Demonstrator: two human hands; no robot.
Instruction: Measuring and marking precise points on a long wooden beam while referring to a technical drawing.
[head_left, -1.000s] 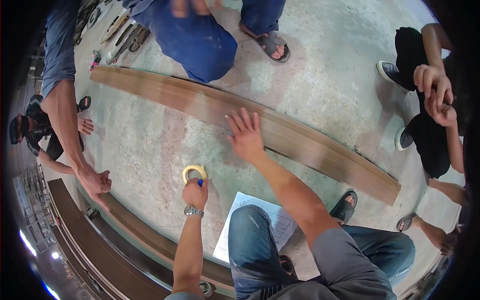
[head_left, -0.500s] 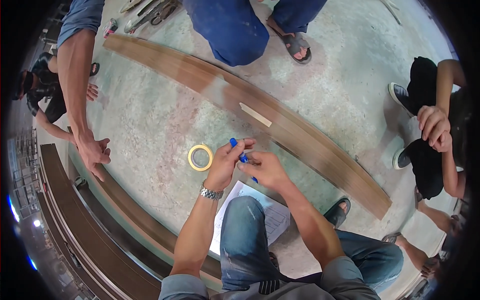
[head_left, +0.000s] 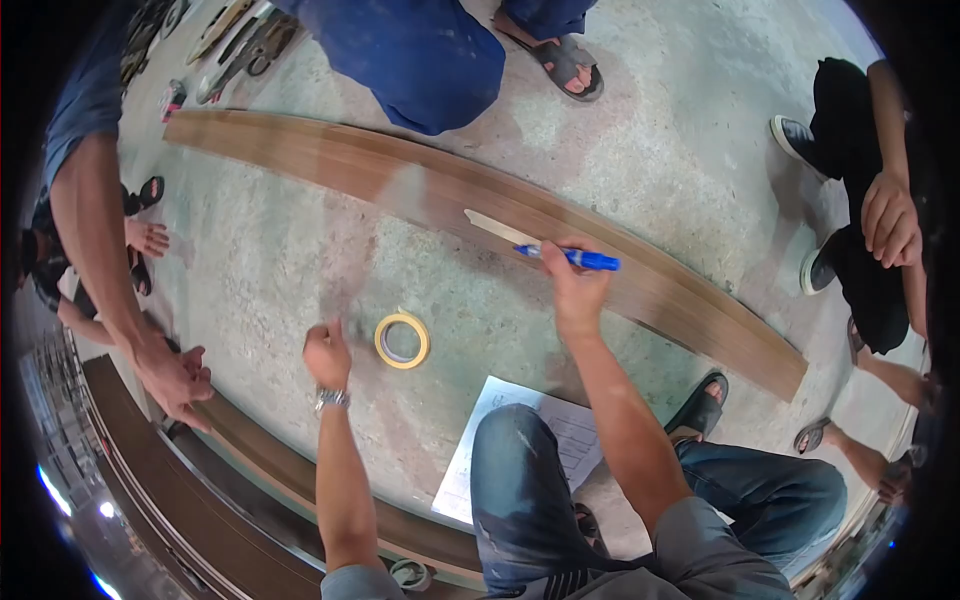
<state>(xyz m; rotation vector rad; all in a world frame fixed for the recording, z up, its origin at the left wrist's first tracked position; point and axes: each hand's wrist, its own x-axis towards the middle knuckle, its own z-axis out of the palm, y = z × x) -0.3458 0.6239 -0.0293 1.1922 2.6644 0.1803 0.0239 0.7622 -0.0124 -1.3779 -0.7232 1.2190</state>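
Note:
My right hand (head_left: 580,295) grips a blue marker (head_left: 598,261) near its middle. The marker's tip is over the right end of a cream strip that looks like masking tape (head_left: 490,227), stuck on a long brown wooden board (head_left: 390,165). Whether the tip touches the strip I cannot tell. My left hand (head_left: 328,355), with a metal watch at the wrist, hovers over the floor with its fingers curled; anything inside them is hidden. Beside it on the concrete lies a roll of yellow masking tape (head_left: 402,340).
Printed paper sheets (head_left: 470,450) lie under my knee. More brown profiles (head_left: 160,460) are stacked at the left, where another person's hand (head_left: 172,380) reaches down. A person in blue trousers (head_left: 420,65) kneels beyond the board; others sit at the right.
My hands have parted: the right carried the uncapped marker forward to the cream strip, while the left moved away leftward. The other person's arm at the left sits lower in view.

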